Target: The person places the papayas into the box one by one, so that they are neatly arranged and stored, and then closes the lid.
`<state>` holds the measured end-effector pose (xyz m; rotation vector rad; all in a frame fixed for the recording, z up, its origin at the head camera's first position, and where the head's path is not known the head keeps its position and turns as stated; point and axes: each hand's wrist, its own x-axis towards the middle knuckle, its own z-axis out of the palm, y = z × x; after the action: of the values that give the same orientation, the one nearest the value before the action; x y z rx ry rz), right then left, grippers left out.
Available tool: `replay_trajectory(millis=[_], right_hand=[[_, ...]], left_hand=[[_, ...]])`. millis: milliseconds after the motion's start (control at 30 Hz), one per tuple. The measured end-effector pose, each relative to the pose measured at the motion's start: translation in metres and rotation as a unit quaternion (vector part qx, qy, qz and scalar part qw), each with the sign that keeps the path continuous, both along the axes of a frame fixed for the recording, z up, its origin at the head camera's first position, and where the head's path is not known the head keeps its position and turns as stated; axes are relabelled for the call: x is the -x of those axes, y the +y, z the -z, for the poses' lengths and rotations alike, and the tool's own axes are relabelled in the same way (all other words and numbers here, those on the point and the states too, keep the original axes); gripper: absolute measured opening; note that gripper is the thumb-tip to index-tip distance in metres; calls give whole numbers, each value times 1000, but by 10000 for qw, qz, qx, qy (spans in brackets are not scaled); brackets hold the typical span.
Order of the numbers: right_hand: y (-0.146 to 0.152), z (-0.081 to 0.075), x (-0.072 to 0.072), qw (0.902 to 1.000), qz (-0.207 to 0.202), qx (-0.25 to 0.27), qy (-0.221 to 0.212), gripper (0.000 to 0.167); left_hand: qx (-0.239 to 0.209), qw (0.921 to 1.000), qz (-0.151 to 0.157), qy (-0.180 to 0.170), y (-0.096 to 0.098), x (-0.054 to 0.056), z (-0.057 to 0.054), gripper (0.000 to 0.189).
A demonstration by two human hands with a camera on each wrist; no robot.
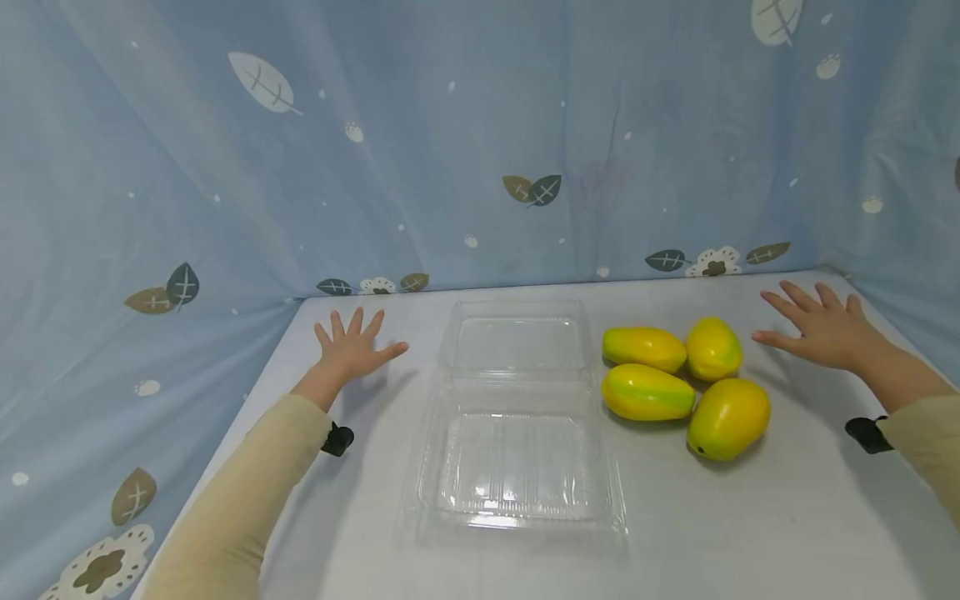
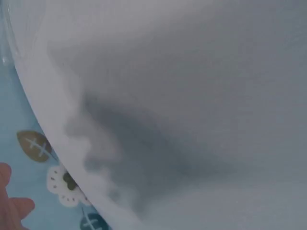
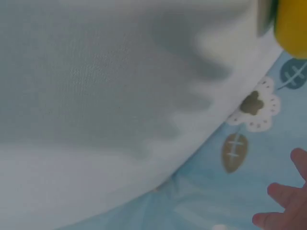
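My left hand (image 1: 351,352) is spread with straight fingers above the left side of the white table, holding nothing. On the far right, my right hand (image 1: 828,331) is likewise spread and holds nothing. A clear plastic clamshell box (image 1: 517,392) lies unfolded between the hands, its lid part at the back and its ribbed tray part in front. Right of the box sit several yellow-green mangoes: two elongated ones, a rear mango (image 1: 645,348) and a front mango (image 1: 648,393), plus a rounder mango (image 1: 713,350) and a larger mango (image 1: 729,419) nearest my right hand.
The white tabletop (image 1: 690,533) extends around the box and fruit. Behind it and along both sides hangs a blue leaf-print cloth (image 1: 450,133). Dark wrist straps show at the left cuff (image 1: 337,439) and the right cuff (image 1: 868,435).
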<state>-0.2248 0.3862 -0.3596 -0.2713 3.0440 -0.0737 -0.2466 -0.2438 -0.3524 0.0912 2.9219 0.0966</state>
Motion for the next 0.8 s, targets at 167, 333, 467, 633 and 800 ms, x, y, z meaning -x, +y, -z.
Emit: replay_trajectory(millis=[167,333,467,633,800], right_hand=[[-10,-5,-17,9977,-488,-131,445,86],[-19,-2,-46,9940,-810,295,674,85],[-26,6,-71,9895,-1063,490,847,88],[-34,15,-90,9774,-1531,814,1211,86],[-43,21,-105,9698,-1724,1450,940,79]], left_hand=[[-116,9986,425,290,4,-25,1,87],[-564,9914,955,690,10,-69,7,82],[-963,9838,1304,764,13,-99,12,78],[-1426,9734,1678,625,17,-122,14,78],[-1690,9615,2150,268,22,-139,15,81]])
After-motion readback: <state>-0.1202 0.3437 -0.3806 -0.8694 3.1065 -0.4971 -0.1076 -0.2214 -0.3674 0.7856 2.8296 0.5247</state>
